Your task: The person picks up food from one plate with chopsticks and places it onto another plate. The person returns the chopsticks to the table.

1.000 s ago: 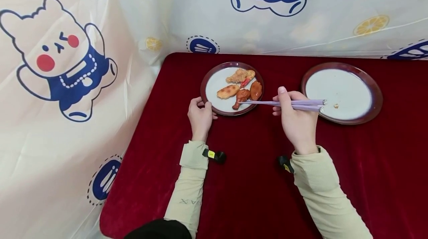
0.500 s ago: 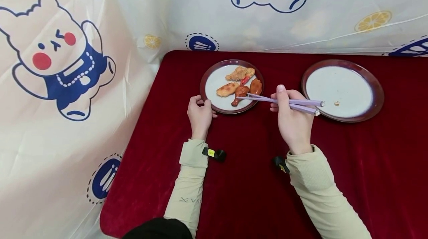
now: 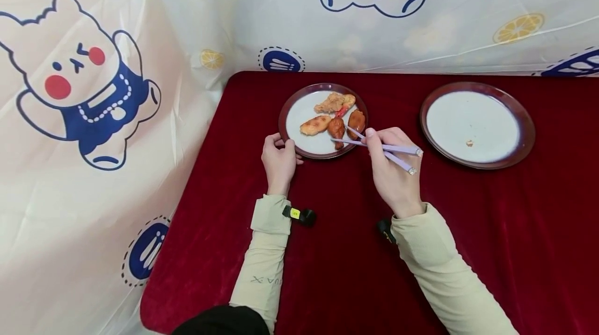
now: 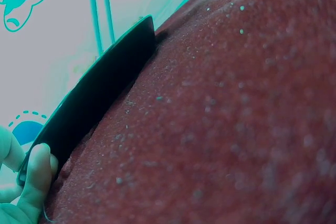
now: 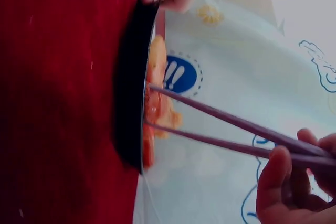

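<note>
Drumstick (image 3: 335, 129) is lying on the near side of the plate (image 3: 298, 110), and I'm aiming to squeeze low and evenly, right hand (image 3: 396, 181) curled around parted chopsticks (image 3: 398, 149), left hand (image 3: 279, 166) pinching the plate.

The chopsticks (image 3: 401, 150) are lilac, brown-rimmed plates (image 3: 297, 112) white, tablecloth (image 3: 337, 246) red, backdrop (image 3: 187, 7) white with blue cartoons.

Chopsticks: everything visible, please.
Two slim, smooth-looking pale purple chopsticks with sparkly, clear-looking butt ends; the material can't be told. The right hand holds them slanted down to the left plate, tips spread. In the head view they cross near the thumb, one tip over the lower part of the drumstick, the other between it and the oval brown piece. Whether either tip touches food isn't clear.
</note>
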Demonstrator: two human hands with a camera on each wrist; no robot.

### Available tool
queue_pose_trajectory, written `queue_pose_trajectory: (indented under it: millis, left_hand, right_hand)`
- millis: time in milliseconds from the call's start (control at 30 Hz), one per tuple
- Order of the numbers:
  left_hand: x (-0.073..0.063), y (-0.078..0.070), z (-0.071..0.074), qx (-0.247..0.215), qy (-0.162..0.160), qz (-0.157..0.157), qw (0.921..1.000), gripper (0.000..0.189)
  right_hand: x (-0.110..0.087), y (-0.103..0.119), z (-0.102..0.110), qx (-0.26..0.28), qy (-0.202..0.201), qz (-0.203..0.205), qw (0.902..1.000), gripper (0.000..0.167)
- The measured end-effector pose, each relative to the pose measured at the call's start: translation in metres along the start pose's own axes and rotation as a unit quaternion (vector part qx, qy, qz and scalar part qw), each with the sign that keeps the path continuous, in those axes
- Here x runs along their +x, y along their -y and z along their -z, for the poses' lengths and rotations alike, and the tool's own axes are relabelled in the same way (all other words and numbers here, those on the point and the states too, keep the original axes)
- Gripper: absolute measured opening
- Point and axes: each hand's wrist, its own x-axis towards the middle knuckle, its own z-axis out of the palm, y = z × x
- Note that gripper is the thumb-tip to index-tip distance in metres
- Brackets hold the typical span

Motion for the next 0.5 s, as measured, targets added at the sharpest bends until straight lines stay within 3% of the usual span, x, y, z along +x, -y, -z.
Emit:
queue_pose_trajectory:
  millis: [100,333,500]
  left_hand:
    - [0.001,0.000,0.000,-0.001,0.002,-0.002,1.0000,0.034]
    - [0.001,0.000,0.000,0.001,-0.002,-0.001,1.0000,0.035]
    - [0.001,0.000,0.000,0.004,0.000,0.000,1.0000,0.035]
  right_hand:
    - [0.004,-0.002,0.005,0.001,-0.005,0.014,0.9999,0.031]
    - [0.011,-0.007,0.011,0.017,0.020,-0.015,0.9995,0.033]
    - [0.010,-0.012,0.007,0.002,0.030,-0.013,0.9995,0.032]
